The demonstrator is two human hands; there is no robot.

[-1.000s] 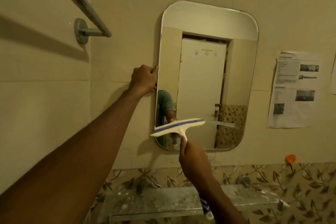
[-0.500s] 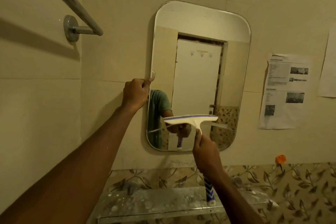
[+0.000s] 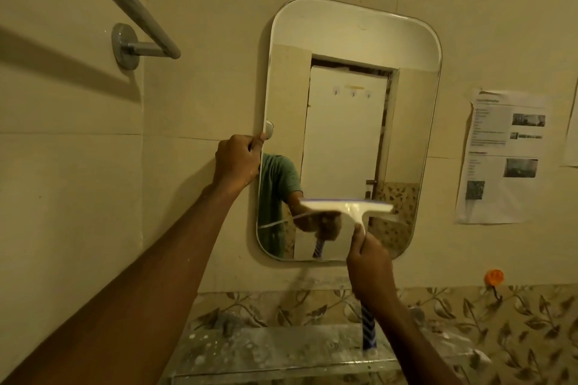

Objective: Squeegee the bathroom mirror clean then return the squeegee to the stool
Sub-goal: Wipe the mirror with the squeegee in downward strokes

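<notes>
A rounded rectangular mirror (image 3: 350,109) hangs on the beige tiled wall. My left hand (image 3: 237,159) grips its left edge about halfway up. My right hand (image 3: 370,269) holds the handle of a white squeegee (image 3: 347,208) with a blue strip along its blade; the blue striped end of the handle sticks out below my wrist. The blade lies level against the lower right part of the glass. A thin wet streak runs across the lower left of the mirror. The stool is out of view.
A chrome towel rail (image 3: 125,3) crosses the upper left wall. A spattered glass shelf (image 3: 266,350) sits below the mirror. Printed paper sheets (image 3: 500,156) are stuck to the wall on the right. An orange hook (image 3: 494,277) is fixed above the leaf-patterned tiles.
The squeegee has slid to the right across the lower mirror and levelled out. My left hand has stayed on the mirror's left edge.
</notes>
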